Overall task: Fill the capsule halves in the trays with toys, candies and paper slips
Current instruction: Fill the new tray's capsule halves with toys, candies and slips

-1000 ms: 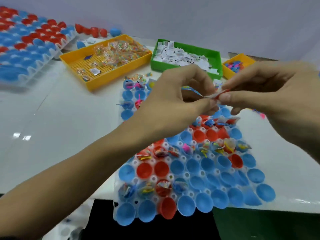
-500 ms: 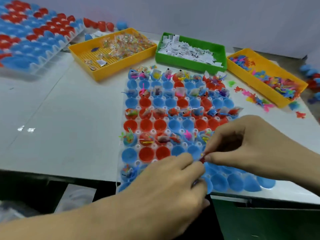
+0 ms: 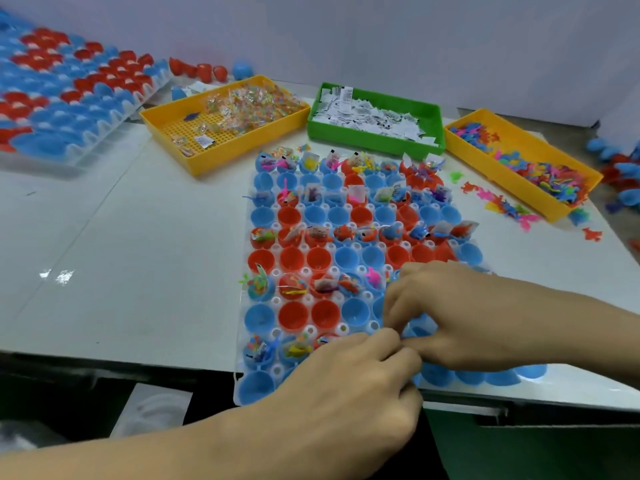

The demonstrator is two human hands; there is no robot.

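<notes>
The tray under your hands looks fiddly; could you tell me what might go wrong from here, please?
1. The tray overhangs the table edge; pressing on it could tip the capsules.
2. Both hands, left and right, crowd filled capsules and may knock slips out.
3. Loose toys could slide off.

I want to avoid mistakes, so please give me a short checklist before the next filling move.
1. Both hands over the capsule tray: ok, left hand and right hand meet fingertip to fingertip.
2. Item pinched between them: cannot tell, hidden.
3. Empty halves in reach: ok, red half is empty.
4. Paper slips stocked: ok, green bin.
5. Toys stocked: ok, right yellow bin.
6. Candies stocked: ok, left yellow bin.
</notes>
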